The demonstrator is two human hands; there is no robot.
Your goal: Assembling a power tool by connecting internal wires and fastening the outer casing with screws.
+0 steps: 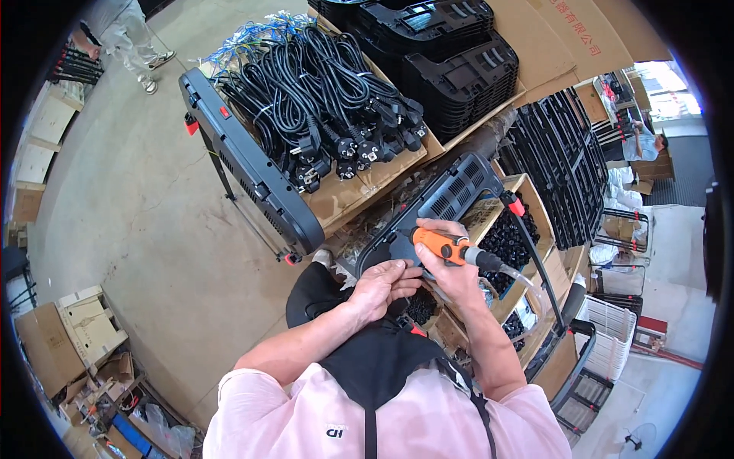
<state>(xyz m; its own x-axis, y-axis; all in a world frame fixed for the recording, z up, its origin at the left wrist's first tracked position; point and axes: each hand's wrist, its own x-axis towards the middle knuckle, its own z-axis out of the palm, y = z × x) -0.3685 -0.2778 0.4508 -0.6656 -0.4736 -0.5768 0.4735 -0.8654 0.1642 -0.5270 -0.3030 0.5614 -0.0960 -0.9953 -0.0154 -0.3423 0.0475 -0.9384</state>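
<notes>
My right hand [453, 277] is wrapped round an orange power screwdriver [440, 245]. A clear hose [521, 277] runs from its grey rear end. The tool's nose points left, over a long black plastic housing [451, 195] with vent slots that slants across in front of me. My left hand [382, 287] is at the near end of this housing, its thumb and fingers drawn together beside my right hand. Whatever those fingers may hold is hidden. A black leg with a red joint [516, 205] extends from the housing's right end.
Coiled black power cables with plugs [306, 92] fill a cardboard box ahead. Left of it stands another black housing [248, 161]. Black plastic frames [466, 80] are stacked behind. Wooden bins hold small black parts [508, 241] at right. Two other people are farther off.
</notes>
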